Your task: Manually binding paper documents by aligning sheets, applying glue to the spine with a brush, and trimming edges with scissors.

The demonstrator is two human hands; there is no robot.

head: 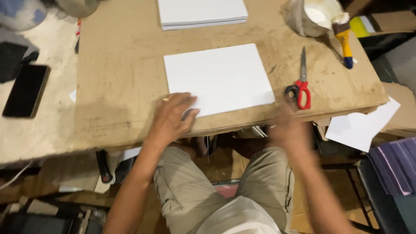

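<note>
A white rectangular board (219, 78) lies flat on a brown cardboard-covered table (121, 78). My left hand (171, 117) rests with fingers spread on the board's near left corner; a ring shows on one finger. My right hand (286, 128) is blurred with motion at the table's front edge, just below the red-handled scissors (301, 84); whether it holds anything cannot be made out.
A stack of white sheets (201, 13) sits at the far edge. A glue pot (312, 17) with a yellow-and-blue-handled brush (344, 39) stands far right. A black phone (26, 90) lies at left. Loose white paper (362, 125) hangs off the right side.
</note>
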